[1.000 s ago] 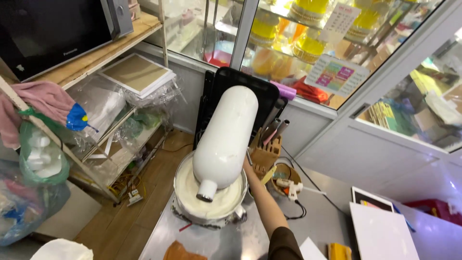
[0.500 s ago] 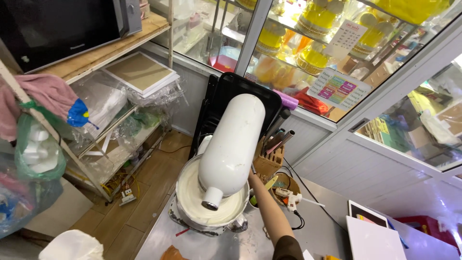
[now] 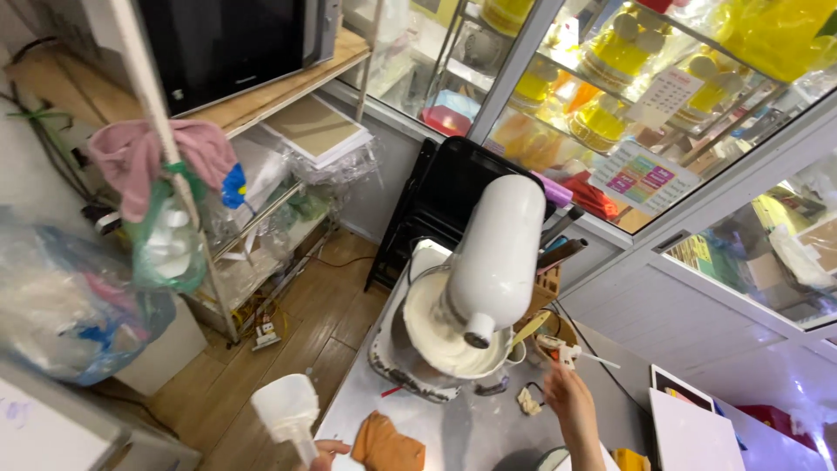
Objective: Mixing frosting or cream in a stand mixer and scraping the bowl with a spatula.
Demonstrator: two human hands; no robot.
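Since the earlier frames the view has swung left, and a white plastic scoop cup (image 3: 288,410) has come in at the near edge, where only bag showed before. Only the fingertips of the left hand (image 3: 324,451) show, closed around the scoop's handle. Right hand (image 3: 565,392) has pulled back from the white stand mixer (image 3: 493,262) and now hovers right of it, near a small white tool (image 3: 567,351); whether its fingers are apart or together I cannot tell. Under the mixer head the steel bowl (image 3: 410,371) holds pale cream (image 3: 436,336). An orange cloth (image 3: 386,445) lies on the steel worktop (image 3: 471,432), just right of the left hand. Farther left, a pink rag (image 3: 139,157) hangs from a wire shelf rack (image 3: 218,288).
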